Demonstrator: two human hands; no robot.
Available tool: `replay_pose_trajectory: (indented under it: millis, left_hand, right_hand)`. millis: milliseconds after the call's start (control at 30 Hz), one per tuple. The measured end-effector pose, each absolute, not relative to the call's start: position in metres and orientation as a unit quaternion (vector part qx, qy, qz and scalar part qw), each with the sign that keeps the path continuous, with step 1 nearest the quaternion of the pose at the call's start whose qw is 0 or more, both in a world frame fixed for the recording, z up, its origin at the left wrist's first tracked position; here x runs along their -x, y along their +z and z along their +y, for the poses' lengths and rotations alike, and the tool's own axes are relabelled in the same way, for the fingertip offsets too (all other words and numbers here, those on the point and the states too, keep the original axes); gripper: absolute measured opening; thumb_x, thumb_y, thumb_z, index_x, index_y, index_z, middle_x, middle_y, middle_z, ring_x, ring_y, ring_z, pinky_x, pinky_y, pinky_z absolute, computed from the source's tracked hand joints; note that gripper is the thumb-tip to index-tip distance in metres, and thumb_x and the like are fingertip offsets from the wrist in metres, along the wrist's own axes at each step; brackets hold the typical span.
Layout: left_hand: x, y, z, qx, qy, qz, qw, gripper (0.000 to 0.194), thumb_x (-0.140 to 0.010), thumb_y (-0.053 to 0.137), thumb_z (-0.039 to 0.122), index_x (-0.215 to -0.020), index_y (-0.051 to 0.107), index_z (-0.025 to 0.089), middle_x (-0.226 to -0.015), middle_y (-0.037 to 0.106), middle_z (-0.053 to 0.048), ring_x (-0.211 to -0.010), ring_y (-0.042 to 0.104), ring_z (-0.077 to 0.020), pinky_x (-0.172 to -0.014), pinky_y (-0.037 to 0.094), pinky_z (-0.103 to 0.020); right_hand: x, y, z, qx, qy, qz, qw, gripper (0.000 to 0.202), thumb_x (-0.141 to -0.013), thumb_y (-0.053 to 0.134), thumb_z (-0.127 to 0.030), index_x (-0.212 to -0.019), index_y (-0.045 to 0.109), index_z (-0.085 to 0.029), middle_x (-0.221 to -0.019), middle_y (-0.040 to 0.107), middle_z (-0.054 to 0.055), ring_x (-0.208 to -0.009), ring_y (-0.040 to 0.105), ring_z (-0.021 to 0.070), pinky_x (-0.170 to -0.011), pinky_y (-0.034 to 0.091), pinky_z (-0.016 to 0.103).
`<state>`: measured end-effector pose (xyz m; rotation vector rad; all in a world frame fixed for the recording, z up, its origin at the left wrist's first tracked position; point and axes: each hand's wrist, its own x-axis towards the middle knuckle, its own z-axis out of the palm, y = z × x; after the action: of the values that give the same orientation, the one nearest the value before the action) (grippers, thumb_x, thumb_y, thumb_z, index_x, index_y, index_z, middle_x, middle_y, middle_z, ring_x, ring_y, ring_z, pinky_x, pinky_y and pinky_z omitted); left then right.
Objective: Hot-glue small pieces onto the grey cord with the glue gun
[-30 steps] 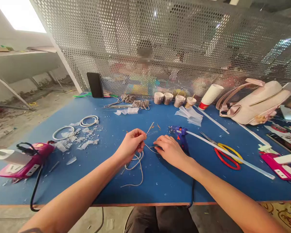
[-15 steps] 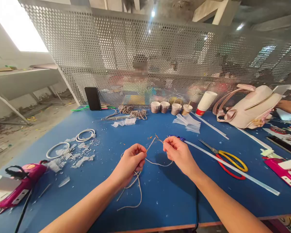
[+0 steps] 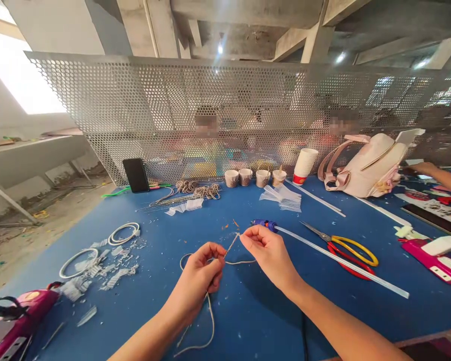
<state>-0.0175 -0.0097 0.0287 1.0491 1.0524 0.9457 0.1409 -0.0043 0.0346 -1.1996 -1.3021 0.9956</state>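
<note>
My left hand [image 3: 201, 273] is closed in a pinch around a thin grey-beige cord [image 3: 212, 321]. One short end of it sticks up past the fingertips toward the right. The rest loops behind my hand and trails down over the blue table. My right hand [image 3: 268, 255] pinches at the tip of that upright end; its fingers hide what exactly lies between them. Just behind my right hand lies a blue glue gun [image 3: 265, 224], partly covered, with a long translucent glue stick [image 3: 342, 258] coming out of it.
Yellow-and-red-handled scissors [image 3: 355, 253] lie at the right. Paper cups [image 3: 231, 179], cord bundles [image 3: 206, 191] and a phone [image 3: 136, 175] line the perforated screen [image 3: 165, 110]. White rings [image 3: 78, 263] and plastic scraps are left, near a pink power strip [image 3: 30, 313]. Another person's arm [image 3: 441, 178] reaches in at right.
My right hand has come closer to my left and now touches the tip of the cord; before, there was a gap. The camera view has tilted up and turned slightly right.
</note>
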Motion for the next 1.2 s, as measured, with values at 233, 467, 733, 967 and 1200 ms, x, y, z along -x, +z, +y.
replay_pose_trajectory:
  millis: [233,467,733,967,1200]
  left_hand:
    - [0.0169,0.0285,-0.0104,-0.463,0.420,0.461,0.630,0.012,-0.072,0.061,0.026,-0.078,0.053,0.018,-0.054,0.040,0.010,-0.041,0.026,-0.0030,-0.038,0.016,-0.018]
    - [0.0157,0.0290,-0.0112,-0.474,0.427,0.470,0.610,0.013,-0.069,0.061,0.027,-0.077,0.054,0.019,-0.051,0.037,0.010,-0.041,0.026,-0.0046,-0.040,0.018,-0.019]
    - [0.0198,0.0321,-0.0115,-0.531,0.423,0.486,0.549,0.007,-0.069,0.057,0.022,-0.074,0.055,0.019,-0.049,0.033,0.010,-0.045,0.024,-0.0065,-0.042,0.020,-0.019]
    - [0.0216,0.0293,-0.0087,-0.615,0.411,0.490,0.460,0.006,-0.072,0.056,0.025,-0.073,0.056,0.019,-0.054,0.043,0.006,-0.049,0.034,-0.0090,-0.046,0.028,-0.020]
    - [0.0215,0.0271,-0.0104,-0.754,0.414,0.424,0.283,0.034,-0.078,0.046,0.015,-0.107,0.062,0.024,-0.082,0.059,-0.003,-0.062,0.051,-0.0137,-0.060,0.041,-0.025]
  right_hand:
    - [-0.1419,0.0318,-0.0028,0.499,0.431,-0.529,0.534,0.028,-0.074,0.062,-0.043,-0.070,0.054,-0.017,-0.059,0.050,-0.004,-0.051,0.040,0.0083,-0.045,0.032,0.020]
    - [-0.1419,0.0312,-0.0009,0.497,0.445,-0.527,0.527,0.028,-0.073,0.063,-0.043,-0.068,0.052,-0.018,-0.056,0.044,-0.006,-0.048,0.033,0.0074,-0.044,0.027,0.020]
    - [-0.1426,0.0330,0.0003,0.493,0.502,-0.501,0.504,0.025,-0.070,0.063,-0.041,-0.076,0.060,-0.017,-0.054,0.041,-0.006,-0.047,0.030,0.0078,-0.043,0.022,0.021]
    - [-0.1419,0.0385,-0.0028,0.490,0.511,-0.492,0.507,0.021,-0.068,0.063,-0.038,-0.069,0.060,-0.017,-0.054,0.042,-0.006,-0.048,0.031,0.0082,-0.045,0.024,0.022]
    - [-0.1412,0.0368,-0.0051,0.483,0.509,-0.513,0.495,0.019,-0.072,0.059,-0.036,-0.069,0.057,-0.017,-0.054,0.040,-0.006,-0.049,0.030,0.0082,-0.044,0.022,0.022]
